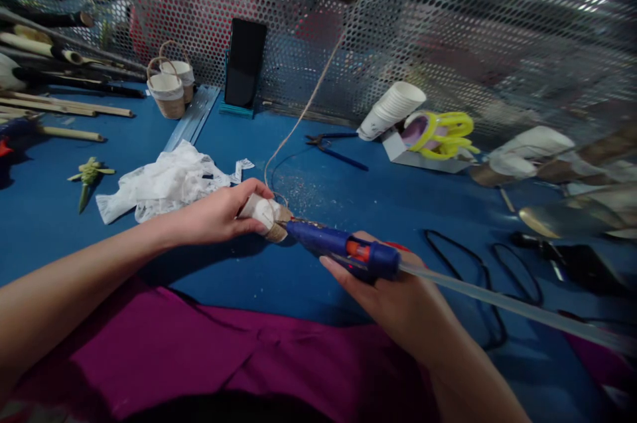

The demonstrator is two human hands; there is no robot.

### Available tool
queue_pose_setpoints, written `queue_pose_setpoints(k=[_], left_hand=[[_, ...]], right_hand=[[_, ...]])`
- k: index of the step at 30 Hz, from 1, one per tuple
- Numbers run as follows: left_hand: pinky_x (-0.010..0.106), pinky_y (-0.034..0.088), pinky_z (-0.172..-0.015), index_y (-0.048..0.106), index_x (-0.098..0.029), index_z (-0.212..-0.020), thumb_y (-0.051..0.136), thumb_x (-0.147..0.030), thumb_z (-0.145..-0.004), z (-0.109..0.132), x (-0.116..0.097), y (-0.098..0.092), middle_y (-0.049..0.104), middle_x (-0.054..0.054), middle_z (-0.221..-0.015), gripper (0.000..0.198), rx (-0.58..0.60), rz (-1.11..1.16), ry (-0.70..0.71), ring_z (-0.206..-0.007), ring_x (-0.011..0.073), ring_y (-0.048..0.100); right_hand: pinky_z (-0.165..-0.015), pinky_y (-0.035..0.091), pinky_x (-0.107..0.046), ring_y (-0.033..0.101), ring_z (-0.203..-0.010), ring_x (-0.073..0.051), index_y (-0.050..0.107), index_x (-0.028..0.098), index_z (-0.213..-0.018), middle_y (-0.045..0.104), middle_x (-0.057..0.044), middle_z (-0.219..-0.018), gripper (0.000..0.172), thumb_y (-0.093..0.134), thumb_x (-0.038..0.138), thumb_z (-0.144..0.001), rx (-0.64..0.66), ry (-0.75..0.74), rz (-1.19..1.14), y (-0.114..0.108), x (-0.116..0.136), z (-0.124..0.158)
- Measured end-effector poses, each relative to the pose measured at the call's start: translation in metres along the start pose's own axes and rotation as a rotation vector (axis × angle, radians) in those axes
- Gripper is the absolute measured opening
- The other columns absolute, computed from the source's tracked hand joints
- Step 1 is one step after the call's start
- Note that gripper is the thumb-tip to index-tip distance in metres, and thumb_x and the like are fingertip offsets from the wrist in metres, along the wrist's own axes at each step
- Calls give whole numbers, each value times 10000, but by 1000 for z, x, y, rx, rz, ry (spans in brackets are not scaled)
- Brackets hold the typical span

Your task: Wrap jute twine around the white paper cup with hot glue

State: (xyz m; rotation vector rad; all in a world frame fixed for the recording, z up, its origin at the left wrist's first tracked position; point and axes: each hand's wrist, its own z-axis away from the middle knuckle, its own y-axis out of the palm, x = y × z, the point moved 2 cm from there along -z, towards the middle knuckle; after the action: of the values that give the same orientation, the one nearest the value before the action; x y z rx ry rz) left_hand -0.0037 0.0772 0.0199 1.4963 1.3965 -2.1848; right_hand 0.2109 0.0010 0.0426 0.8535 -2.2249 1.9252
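On the table [398, 204], pliers [318, 142] lie behind the glue gun [323, 237], right of the lace [169, 184].

A blue tabletop [398, 200] carries everything, with pale crumbs [326, 192] scattered near its middle, from which twelve points to the far edge. Around ten lie wooden sticks [74, 103], two small handled baskets [168, 104] and clear flat strips [192, 119], with a phone stand [237, 109] at eleven and crumpled white lace [166, 180] and a green figure [89, 174] near nine. Open pliers [338, 149] lie at twelve, stacked white cups [391, 112] tilt at one, a white box [423, 159] sits at two, and a black cord [482, 269] loops at four.
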Motion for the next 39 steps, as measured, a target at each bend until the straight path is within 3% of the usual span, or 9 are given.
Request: queue_pose_setpoints(k=[6,15,23,31,36,39], left_hand=[[233,376,-581,412,-155,-1103,546,-235,-795,1,2,2,600,17,-791,346,29,-2,32,-684,154,561],[234,377,-582,415,-158,-1121,546,-244,-797,1,1,0,625,34,-824,360,35,-40,48,-695,160,577],[232,386,-587,386,-176,-1132,526,-247,-815,3,3,0,629,40,-856,354,58,-74,84,-718,166,587],[233,387,-583,387,-166,-1148,524,-237,-815,3,1,-1,635,47,-845,367,73,-118,86,-719,171,598],[238,400,-593,392,-159,-1160,525,-221,-810,4,0,-2,641,61,-866,379,84,-137,106,-741,177,605],[246,406,-603,390,-156,-1165,515,-216,-812,4,1,-2,646,72,-885,379,89,-141,97,-758,186,610]], right_hand=[[-666,504,-341,644,-734,-233,551,230,-824,642,-67,-760,167,508,391,-818,-21,36,35,2,-6,1],[-494,456,-256,581,-529,-147,524,233,-680,605,6,-612,191,538,378,-803,-37,21,58,0,-3,3],[-651,492,-336,637,-807,-238,639,259,-805,674,-48,-796,200,462,346,-837,-48,-102,191,3,-13,6],[-648,487,-316,637,-749,-204,669,289,-852,677,-25,-768,218,452,306,-858,-25,-198,334,7,-20,12],[-607,474,-320,635,-670,-203,680,273,-941,677,-42,-687,356,389,98,-834,-14,-367,505,2,-26,13],[-587,469,-325,625,-614,-201,681,271,-943,668,-38,-642,342,401,109,-830,-12,-308,445,1,-26,14]])
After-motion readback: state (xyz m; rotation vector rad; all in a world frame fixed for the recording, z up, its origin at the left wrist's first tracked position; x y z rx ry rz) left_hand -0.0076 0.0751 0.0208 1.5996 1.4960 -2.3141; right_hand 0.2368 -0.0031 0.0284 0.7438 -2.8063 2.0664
